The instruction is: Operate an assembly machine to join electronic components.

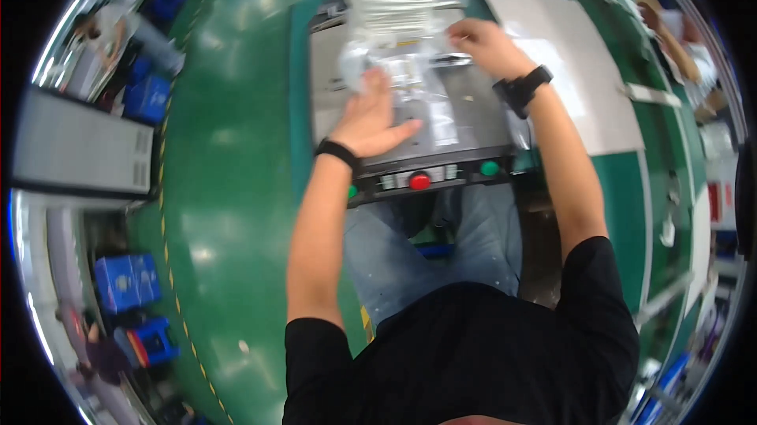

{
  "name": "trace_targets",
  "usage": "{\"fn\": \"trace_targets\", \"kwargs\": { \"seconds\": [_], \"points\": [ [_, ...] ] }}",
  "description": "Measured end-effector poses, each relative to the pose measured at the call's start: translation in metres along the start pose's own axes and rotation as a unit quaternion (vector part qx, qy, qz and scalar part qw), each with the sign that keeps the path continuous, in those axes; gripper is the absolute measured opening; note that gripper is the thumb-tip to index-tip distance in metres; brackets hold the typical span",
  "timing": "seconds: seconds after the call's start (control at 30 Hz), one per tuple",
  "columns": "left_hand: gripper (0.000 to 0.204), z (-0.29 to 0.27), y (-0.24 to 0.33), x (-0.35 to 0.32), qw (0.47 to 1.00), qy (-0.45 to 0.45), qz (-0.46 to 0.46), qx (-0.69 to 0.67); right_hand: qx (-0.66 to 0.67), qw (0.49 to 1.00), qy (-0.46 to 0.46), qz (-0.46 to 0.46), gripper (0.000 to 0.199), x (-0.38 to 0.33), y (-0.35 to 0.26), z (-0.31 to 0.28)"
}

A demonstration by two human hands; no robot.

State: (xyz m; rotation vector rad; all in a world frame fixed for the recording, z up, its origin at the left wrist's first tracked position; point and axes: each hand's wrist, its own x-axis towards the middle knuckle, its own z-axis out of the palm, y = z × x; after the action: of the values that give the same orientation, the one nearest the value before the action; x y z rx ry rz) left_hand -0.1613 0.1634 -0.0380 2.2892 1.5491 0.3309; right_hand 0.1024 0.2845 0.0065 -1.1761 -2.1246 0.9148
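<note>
The clear plastic strip (443,119) on the grey machine (482,125) runs near to far, just right of the nearer left hand (369,120), spread flat, gripping nothing; the right hand (490,46) is curled, farther right, its hold unclear

one machine plate (485,129), grey, flat, its near edge a dark panel (465,173) set with one red button (419,180) and two green buttons (490,167); directly on it, one film strip (445,119), clear, glossy, running toward the panel, blurred farther back. one bench (620,177), green, at right; directly on it, one board (611,113), pale, bearing whitish film (564,82).
</note>
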Motion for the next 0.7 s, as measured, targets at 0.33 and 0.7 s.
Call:
{"fn": "trace_targets", "kwargs": {
  "seconds": [0.33,0.7],
  "points": [
    [0.086,0.008,-0.018,0.012,0.999,-0.026,0.017,0.018,-0.054,0.982,0.16,0.086,0.026,-0.361,-0.07,-0.162],
    [0.076,0.012,0.023,-0.06,0.99,0.142,-0.023,0.0,-0.427,0.802,0.049,0.415,0.044,-0.614,0.17,-0.289]
  ]
}}
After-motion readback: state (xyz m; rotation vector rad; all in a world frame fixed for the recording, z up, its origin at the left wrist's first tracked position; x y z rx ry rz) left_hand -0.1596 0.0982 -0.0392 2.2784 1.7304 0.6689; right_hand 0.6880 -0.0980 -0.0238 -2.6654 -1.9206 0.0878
